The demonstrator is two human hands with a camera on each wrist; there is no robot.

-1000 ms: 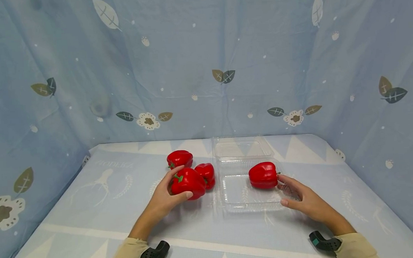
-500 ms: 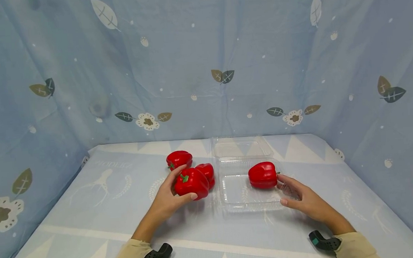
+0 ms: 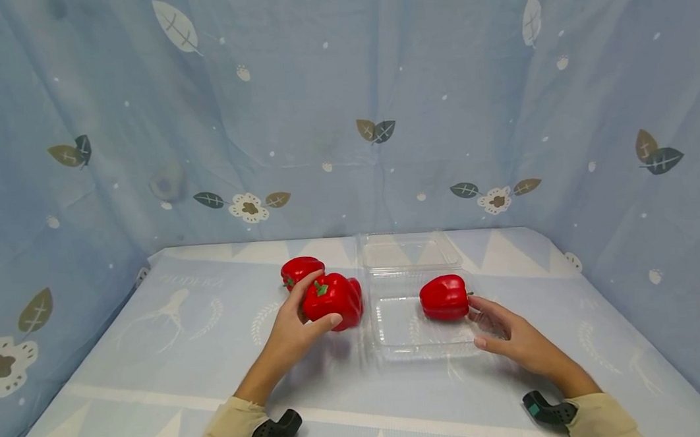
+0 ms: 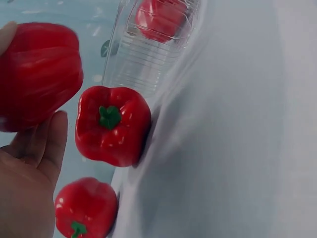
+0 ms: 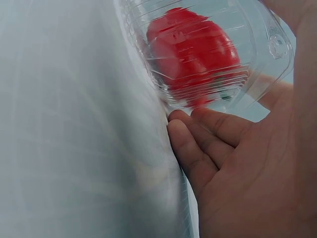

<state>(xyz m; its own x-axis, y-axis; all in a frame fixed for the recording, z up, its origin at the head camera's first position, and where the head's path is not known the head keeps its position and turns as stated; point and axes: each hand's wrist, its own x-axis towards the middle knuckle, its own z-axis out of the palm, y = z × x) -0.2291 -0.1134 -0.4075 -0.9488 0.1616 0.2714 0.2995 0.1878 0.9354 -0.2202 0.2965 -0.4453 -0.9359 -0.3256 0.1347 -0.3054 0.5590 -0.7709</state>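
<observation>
My left hand (image 3: pixel 293 327) grips a red bell pepper (image 3: pixel 332 301) with a green stem, thumb in front and fingers behind; in the left wrist view this pepper (image 4: pixel 42 74) is raised beside the others. A second bell pepper (image 3: pixel 357 291) is mostly hidden behind it in the head view, and a third bell pepper (image 3: pixel 301 268) lies farther back. To the right stands a clear hinged plastic container (image 3: pixel 397 321), with one bell pepper (image 3: pixel 443 297) lying in its right half. My right hand (image 3: pixel 519 338) rests at the container's right side, its fingers (image 5: pixel 218 126) loosely extended against the outer wall.
The container's lid (image 3: pixel 408 250) lies folded back toward the rear edge of the table. A pale patterned cloth (image 3: pixel 172 346) covers the tabletop. Blue printed curtain (image 3: pixel 297 115) hangs around the back and sides.
My left hand has moved right and slightly upward with its bell pepper, now covering more of the pepper behind. My right hand and the container have stayed put.
</observation>
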